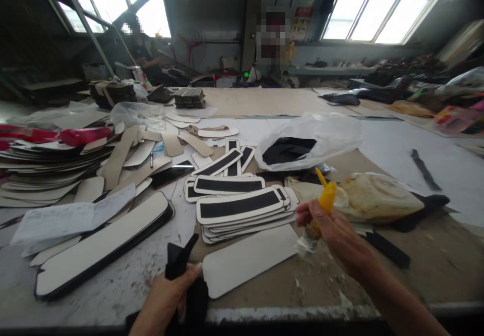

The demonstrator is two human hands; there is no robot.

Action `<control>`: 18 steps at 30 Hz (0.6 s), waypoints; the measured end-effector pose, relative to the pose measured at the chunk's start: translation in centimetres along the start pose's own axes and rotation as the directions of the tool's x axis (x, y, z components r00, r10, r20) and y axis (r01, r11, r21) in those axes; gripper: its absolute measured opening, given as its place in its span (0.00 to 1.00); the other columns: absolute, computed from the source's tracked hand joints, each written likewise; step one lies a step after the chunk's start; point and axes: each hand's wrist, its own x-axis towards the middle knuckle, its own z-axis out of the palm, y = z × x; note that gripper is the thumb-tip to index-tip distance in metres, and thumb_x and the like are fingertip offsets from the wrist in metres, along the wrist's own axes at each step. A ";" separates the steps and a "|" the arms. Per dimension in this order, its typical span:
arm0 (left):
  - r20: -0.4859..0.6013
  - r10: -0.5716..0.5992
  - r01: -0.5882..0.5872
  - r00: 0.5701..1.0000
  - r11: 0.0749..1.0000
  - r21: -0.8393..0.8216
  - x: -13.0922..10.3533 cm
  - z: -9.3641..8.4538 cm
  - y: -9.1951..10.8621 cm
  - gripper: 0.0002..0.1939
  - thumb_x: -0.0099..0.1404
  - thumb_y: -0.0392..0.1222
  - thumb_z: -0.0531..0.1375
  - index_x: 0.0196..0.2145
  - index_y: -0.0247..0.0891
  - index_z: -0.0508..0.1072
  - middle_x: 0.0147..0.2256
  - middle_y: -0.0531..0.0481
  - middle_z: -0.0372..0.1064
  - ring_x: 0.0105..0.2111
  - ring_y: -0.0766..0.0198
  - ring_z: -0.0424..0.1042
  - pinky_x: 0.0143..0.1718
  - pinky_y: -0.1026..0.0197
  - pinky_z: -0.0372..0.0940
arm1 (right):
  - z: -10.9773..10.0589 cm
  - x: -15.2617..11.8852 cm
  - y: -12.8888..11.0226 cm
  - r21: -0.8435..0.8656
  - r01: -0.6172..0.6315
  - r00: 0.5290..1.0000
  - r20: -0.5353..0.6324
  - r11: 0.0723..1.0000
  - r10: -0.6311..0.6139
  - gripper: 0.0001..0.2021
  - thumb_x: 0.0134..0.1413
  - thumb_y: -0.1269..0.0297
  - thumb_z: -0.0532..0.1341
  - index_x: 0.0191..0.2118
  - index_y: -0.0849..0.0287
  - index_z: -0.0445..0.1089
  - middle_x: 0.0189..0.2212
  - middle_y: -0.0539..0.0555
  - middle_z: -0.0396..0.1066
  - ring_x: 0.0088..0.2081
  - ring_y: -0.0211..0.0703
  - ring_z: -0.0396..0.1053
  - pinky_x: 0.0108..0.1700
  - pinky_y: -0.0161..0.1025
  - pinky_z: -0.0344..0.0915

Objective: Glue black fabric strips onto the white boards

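Note:
At the near table edge, my left hand (170, 290) is closed around black fabric strips (177, 259), whose ends stick up and hang below. My right hand (340, 235) grips a yellow glue applicator (328, 197) with a thin tip pointing up and left; its lower part is partly hidden by the fingers. Between the hands lies a plain off-white panel (251, 260), its left end close to my left fingertips. Just behind it is a stack of white panels with black strips on them (242, 206). A crumpled clear scrap (307, 244) is under my right hand.
Behind the stack sits a clear plastic bag with black pieces (289, 150). A yellowed container (378, 197) lies right. On the left are long panels (102, 245), a written sheet (73, 218), a phone (172, 173) and tall panel piles (34, 172). A person (145, 53) is far back.

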 end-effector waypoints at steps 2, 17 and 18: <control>0.029 -0.026 0.025 0.999 0.999 0.048 -0.8 0.9 -1.1 0.22 0.44 0.59 0.63 0.25 0.34 0.70 0.05 0.60 0.52 0.09 0.72 0.49 0.14 0.67 0.42 | 1.5 -1.7 -0.7 0.071 -0.016 1.000 0.028 0.997 0.014 0.24 0.56 0.44 0.44 0.35 0.58 0.67 0.28 0.52 0.67 0.29 0.39 0.64 0.30 0.34 0.61; 0.183 -0.046 0.048 0.982 0.999 -0.004 -1.4 1.7 -1.6 0.16 0.48 0.51 0.61 0.15 0.39 0.61 0.06 0.60 0.51 0.09 0.73 0.48 0.15 0.66 0.43 | 11.6 -6.3 -0.9 0.293 -0.172 0.957 0.274 0.941 0.089 0.16 0.53 0.48 0.53 0.32 0.59 0.60 0.19 0.46 0.60 0.20 0.37 0.61 0.24 0.35 0.62; 0.185 -0.051 0.054 0.981 0.998 -0.012 -1.3 1.6 -1.7 0.15 0.48 0.50 0.60 0.16 0.38 0.62 0.06 0.60 0.50 0.09 0.73 0.48 0.15 0.66 0.43 | 11.4 -6.2 -0.5 0.225 -0.137 0.969 0.233 0.965 0.083 0.15 0.53 0.50 0.53 0.32 0.59 0.60 0.19 0.46 0.60 0.20 0.37 0.62 0.24 0.36 0.62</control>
